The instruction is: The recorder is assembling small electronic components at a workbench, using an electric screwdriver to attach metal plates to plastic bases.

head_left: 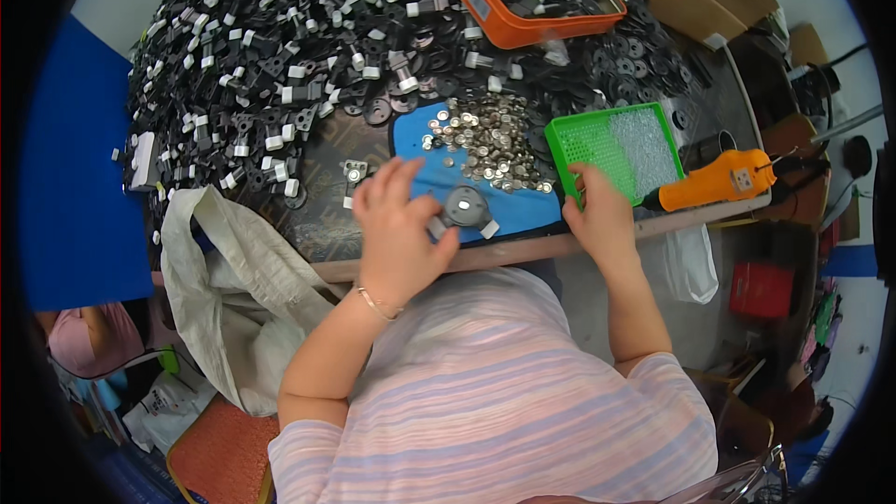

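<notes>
My left hand is open, its fingers spread beside a round dark-grey plastic part with white end pieces. That part lies on a blue cloth at the table's near edge, a small light piece at its centre. My right hand is at the near left corner of a green tray, thumb and forefinger apart, nothing visible between them. Small clear pieces fill the tray's right side. A pile of small silvery round metal pieces covers the far part of the cloth. A small flat grey part lies left of the cloth.
Black parts with white ends heap across the far left. An orange tray of parts sits at the back. An orange-yellow power screwdriver lies on the right. A whitish sack hangs at the near left edge. Another person's pink sleeve shows lower left.
</notes>
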The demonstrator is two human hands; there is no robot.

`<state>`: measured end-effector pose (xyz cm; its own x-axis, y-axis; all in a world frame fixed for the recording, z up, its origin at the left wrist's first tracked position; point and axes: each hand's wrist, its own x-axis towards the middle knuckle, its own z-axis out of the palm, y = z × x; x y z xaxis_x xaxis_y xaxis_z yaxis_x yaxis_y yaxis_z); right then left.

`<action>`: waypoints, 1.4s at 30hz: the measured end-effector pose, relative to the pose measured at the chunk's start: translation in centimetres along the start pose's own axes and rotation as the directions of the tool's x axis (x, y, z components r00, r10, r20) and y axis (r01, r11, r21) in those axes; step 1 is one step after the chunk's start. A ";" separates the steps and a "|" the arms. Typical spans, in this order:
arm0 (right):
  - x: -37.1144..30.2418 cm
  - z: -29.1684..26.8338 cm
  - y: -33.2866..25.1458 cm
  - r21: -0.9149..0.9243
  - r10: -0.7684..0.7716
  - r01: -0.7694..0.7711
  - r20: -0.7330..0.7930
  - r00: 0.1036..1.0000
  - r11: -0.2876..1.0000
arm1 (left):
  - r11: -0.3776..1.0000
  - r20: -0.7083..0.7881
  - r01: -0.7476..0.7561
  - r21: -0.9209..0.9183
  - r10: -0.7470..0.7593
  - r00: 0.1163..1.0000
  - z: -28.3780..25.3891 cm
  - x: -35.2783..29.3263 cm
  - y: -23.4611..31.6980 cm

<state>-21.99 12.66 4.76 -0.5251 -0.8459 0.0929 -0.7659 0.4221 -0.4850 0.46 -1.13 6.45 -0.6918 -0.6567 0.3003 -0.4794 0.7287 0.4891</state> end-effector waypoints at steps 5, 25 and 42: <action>0.6 -0.3 2.2 -0.035 -0.052 0.049 -0.100 0.994 0.998 | 0.996 0.138 -0.087 -0.035 0.091 0.986 4.5 1.4 3.7; 1.0 -1.9 -0.7 -0.071 -0.374 0.369 -0.107 0.921 0.927 | 0.999 0.072 0.034 0.022 -0.035 0.997 1.5 -1.3 1.3; 1.0 5.4 -7.8 -0.028 -0.775 0.774 0.003 0.632 0.632 | 0.988 0.027 0.154 -0.003 -0.154 0.988 0.3 -3.1 -3.1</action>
<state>-14.51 6.77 3.96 0.2620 -0.8628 0.4323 -0.9012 -0.3790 -0.2103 3.96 -1.29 3.76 -0.6240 -0.7556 0.1991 -0.5786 0.6180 0.5323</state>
